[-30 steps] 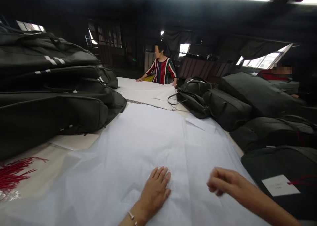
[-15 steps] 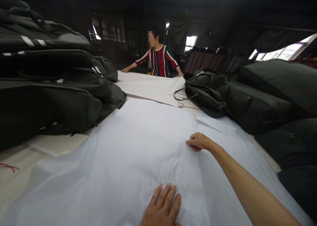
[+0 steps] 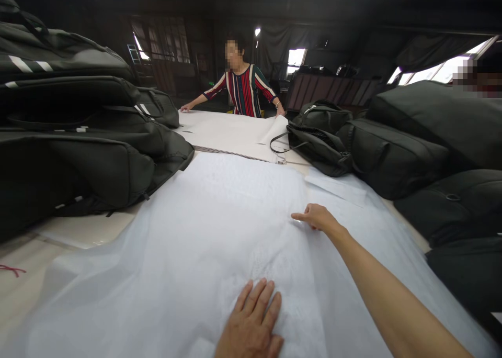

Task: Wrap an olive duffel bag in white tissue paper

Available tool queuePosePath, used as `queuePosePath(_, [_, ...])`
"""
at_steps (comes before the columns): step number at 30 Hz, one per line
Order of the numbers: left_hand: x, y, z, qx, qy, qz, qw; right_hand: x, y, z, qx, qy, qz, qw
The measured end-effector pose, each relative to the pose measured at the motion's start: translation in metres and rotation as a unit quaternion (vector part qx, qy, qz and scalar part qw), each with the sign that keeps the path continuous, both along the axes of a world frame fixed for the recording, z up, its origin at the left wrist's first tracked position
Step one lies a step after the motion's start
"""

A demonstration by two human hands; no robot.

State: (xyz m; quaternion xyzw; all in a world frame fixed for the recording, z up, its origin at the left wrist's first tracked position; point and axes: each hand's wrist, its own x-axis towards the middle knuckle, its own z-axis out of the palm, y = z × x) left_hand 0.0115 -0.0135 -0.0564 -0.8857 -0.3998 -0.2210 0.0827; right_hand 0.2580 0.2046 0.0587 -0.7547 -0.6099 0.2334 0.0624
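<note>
A large thin white sheet [image 3: 188,232], translucent like plastic film, covers the near part of the table. My left hand [image 3: 253,316] lies flat on it at the bottom of the view, palm down, fingers stretched out. Small wrinkles run through the sheet just beyond those fingertips. My right hand [image 3: 316,217] reaches in from the right to a lengthwise edge or fold in the sheet. One digit points left along the surface while the others curl under, with a bit of the sheet pinched there.
Black bags [image 3: 70,164] are piled high on the left; more black bags [image 3: 396,148] line the right. Across the table, a person in a striped top [image 3: 245,91] has both hands on a stack of white sheets [image 3: 231,130]. Red string [image 3: 13,269] lies at the left edge.
One digit of my right hand has stretched out from the earlier tighter pinch. My left hand stays flat on the sheet. The view has shifted slightly, and another person's head shows at the right edge.
</note>
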Motion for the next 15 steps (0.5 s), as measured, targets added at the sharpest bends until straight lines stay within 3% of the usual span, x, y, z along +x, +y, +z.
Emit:
queuePosePath(3, [0.002, -0.004, 0.02, -0.09, -0.012, 0.013, 0.996, -0.001, -0.061, 0.014, 0.081, 0.017, -0.046, 0.996])
queuePosePath(6, [0.003, -0.005, 0.035, -0.148, -0.019, 0.016, 0.989, 0.017, -0.169, 0.03, 0.149, 0.077, -0.066, 0.984])
queuePosePath(8, [0.002, -0.005, 0.039, -0.156, -0.02, 0.011, 0.987, 0.048, -0.257, 0.042, 0.144, 0.086, -0.111, 0.98])
queuePosePath(12, [-0.003, -0.001, 0.036, -0.143, -0.018, -0.004, 0.99, 0.129, -0.426, 0.078, 0.136, 0.106, -0.325, 0.93])
queuePosePath(15, [-0.002, 0.009, 0.027, -0.121, -0.029, -0.025, 0.992, 0.177, -0.508, 0.103, 0.152, 0.116, -0.418, 0.888])
